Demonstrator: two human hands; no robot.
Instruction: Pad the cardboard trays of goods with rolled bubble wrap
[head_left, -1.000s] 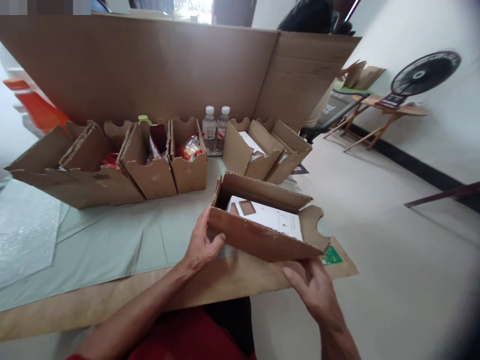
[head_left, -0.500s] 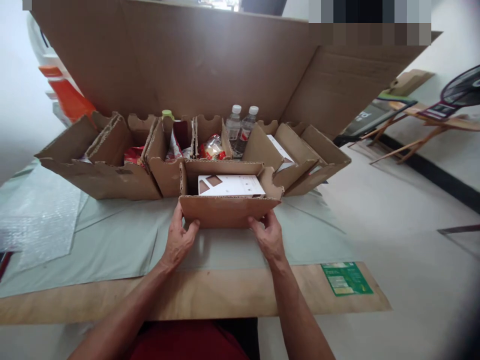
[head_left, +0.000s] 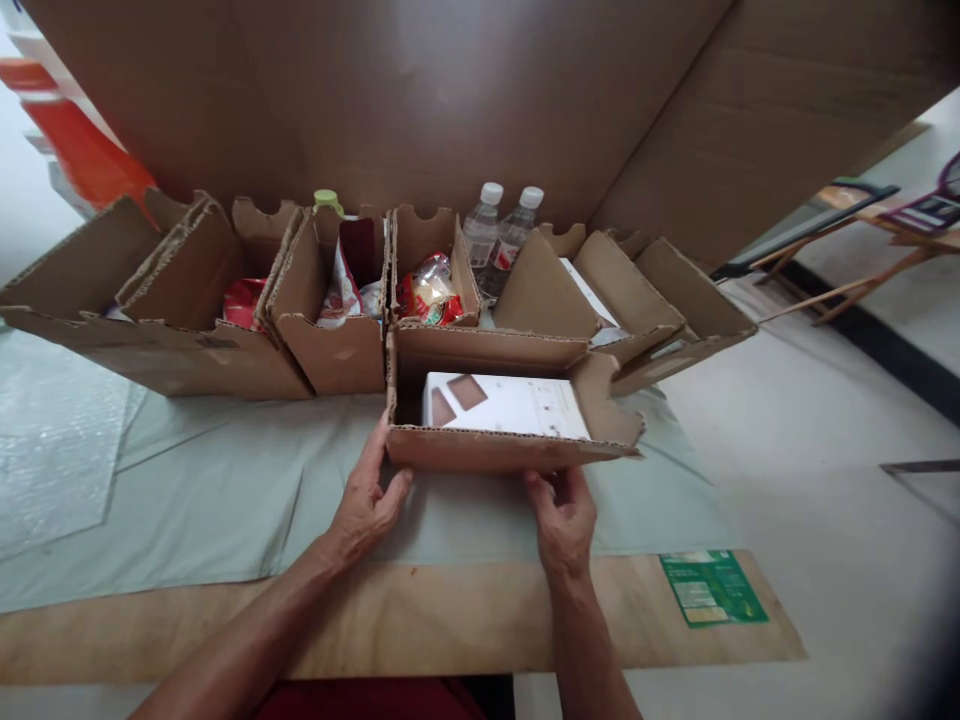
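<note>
The green label [head_left: 712, 588] on the pale wooden board [head_left: 450, 625] carries fine print too small to read, and the white carton [head_left: 502, 405] has small dark marks beside two brown printed shapes, equally unreadable. This smooth, long carton lies inside an open cardboard bin [head_left: 487, 452] with ragged corrugated edges and a scooped right end, in front of the row of similar bins. The person's left hand [head_left: 367, 508] grips the bin's left end, thumb by its near wall; the right hand [head_left: 564, 515] has its thumb and curled fingers at the bin's lower edge, partly hidden, so whether they close on it cannot be told. Behind stand two clear plastic bottles [head_left: 508, 240] with white caps and red-and-white labels, next to a bin holding a shiny red-and-clear packet [head_left: 431, 290]. Wrinkled pale green cloth [head_left: 225, 480] covers the board, with glossy, bumpy bubble wrap [head_left: 60, 440] at left.
</note>
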